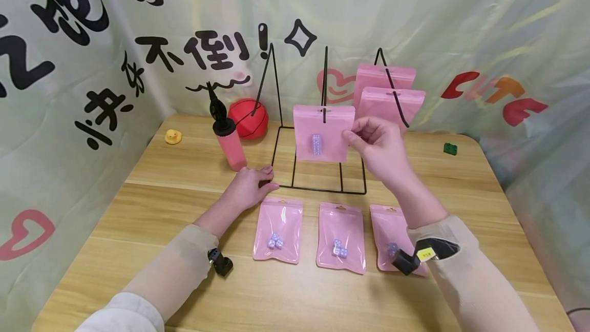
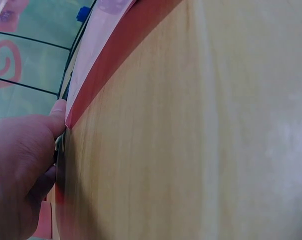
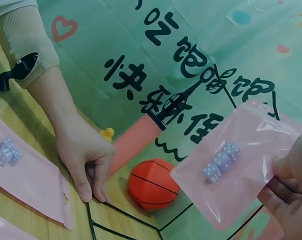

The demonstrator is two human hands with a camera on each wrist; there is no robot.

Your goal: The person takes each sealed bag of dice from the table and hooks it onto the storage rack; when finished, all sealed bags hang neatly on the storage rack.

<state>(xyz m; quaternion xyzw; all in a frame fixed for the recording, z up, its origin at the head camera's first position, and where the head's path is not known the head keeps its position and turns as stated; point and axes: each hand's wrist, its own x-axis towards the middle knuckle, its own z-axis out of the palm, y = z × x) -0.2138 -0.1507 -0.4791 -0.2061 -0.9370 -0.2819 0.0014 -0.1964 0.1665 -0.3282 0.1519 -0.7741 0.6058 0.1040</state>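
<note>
Pink pouch (image 1: 324, 132), glossy and flat with a small cluster of pale dice showing through its clear face, hangs by its top hole on the middle hook of the black wire rack (image 1: 318, 117), and the right hand (image 1: 380, 150) pinches its right edge between thumb and fingertips; the right wrist view shows the same pinch at the pouch's corner (image 3: 230, 162). The left hand (image 1: 249, 188) lies on the wooden table (image 1: 152, 204) with its fingers curled over the front left corner of the rack's base wire, pressing it down; the left wrist view shows the thumb (image 2: 58, 117) at that corner, though little else is clear there. Two more pink pouches (image 1: 389, 91) hang on the rack's right hook, behind and to the right of the held one. Just in front of the rack three pouches (image 1: 340, 237) lie flat in a row, each holding dice, with bare wood between them and the near table edge. Left of the rack stand a pink hand pump (image 1: 228, 140) with a black top and a red ball (image 1: 249, 118); a yellow rubber duck (image 1: 172, 136) sits farther left, and a small green block (image 1: 450, 148) lies well apart on the right. The backdrop cloth (image 1: 92, 40) bears bold black Chinese characters, among them 快乐不倒 with an exclamation mark, plus red hearts and part of the word CUTE at the right.
</note>
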